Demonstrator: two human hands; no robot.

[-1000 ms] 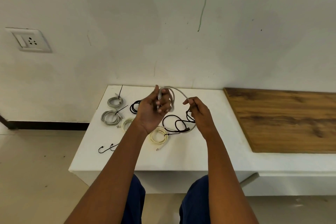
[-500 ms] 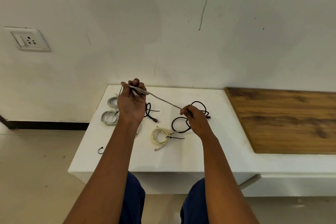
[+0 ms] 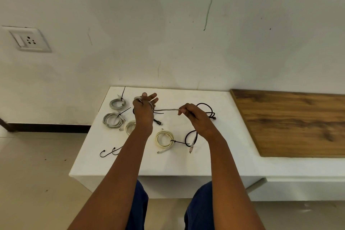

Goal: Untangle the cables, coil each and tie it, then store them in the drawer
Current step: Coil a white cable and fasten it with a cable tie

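A grey cable (image 3: 166, 110) stretches between my two hands above the white table (image 3: 130, 164). My left hand (image 3: 143, 110) holds loops of it wound around the fingers. My right hand (image 3: 194, 117) pinches the cable farther along; its loose end with a plug (image 3: 192, 145) hangs below that hand. Two grey coils (image 3: 117, 103) (image 3: 112, 120) tied with black ties lie at the back left. A cream coil (image 3: 164, 139) with a tie lies in the middle, another cream coil (image 3: 130, 127) partly behind my left arm. A loose black cable (image 3: 207, 110) lies behind my right hand.
Loose black ties (image 3: 110, 152) lie near the table's left front edge. A brown wooden panel (image 3: 291, 123) covers the surface to the right. A wall socket (image 3: 28, 40) sits on the wall at the left. My knees are below the table's front edge.
My left hand has turned and wound more of the grey cable around its fingers. The stretch between the hands has shortened and levelled, and my right hand has shifted slightly right.
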